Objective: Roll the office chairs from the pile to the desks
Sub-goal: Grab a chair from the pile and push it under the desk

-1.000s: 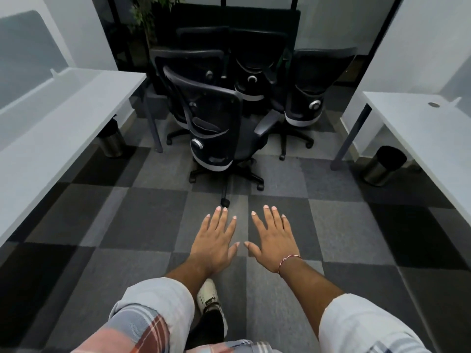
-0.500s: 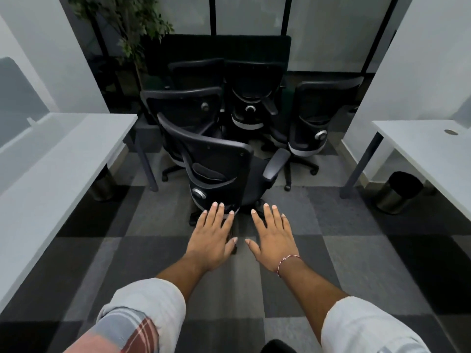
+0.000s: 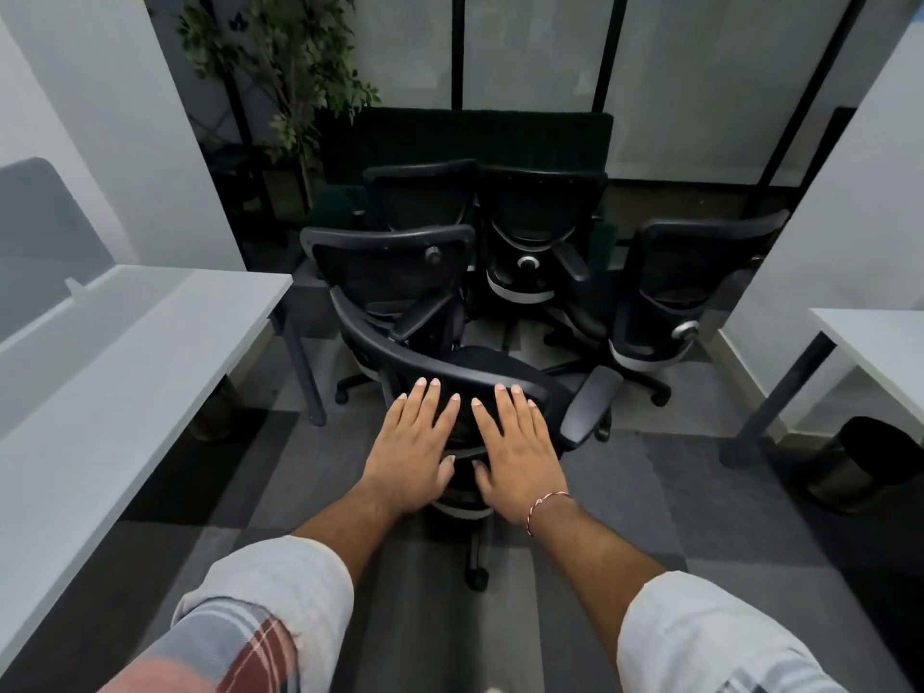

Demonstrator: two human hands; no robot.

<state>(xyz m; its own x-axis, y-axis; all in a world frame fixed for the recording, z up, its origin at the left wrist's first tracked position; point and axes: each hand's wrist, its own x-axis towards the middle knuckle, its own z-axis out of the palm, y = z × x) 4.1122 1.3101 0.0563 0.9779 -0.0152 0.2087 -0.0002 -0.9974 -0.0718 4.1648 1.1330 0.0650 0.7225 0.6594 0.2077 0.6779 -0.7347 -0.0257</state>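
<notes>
chair (image 3: 480,372): front of pile (image 3: 540,232), near left desk (image 3: 125,367) | your left hand (image 3: 412,442), right hand (image 3: 515,442): flat, fingers straight, at its backrest | likely stiff, rolls easily (casters may swivel); grip top rail

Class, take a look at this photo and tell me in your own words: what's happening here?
A person holds the left hand and right hand out flat, fingers straight, at the backrest of the nearest office chair. Whether they touch it is unclear. The other chairs stand clustered behind it. The left desk and right desk have no chair pulled up to them in view.
</notes>
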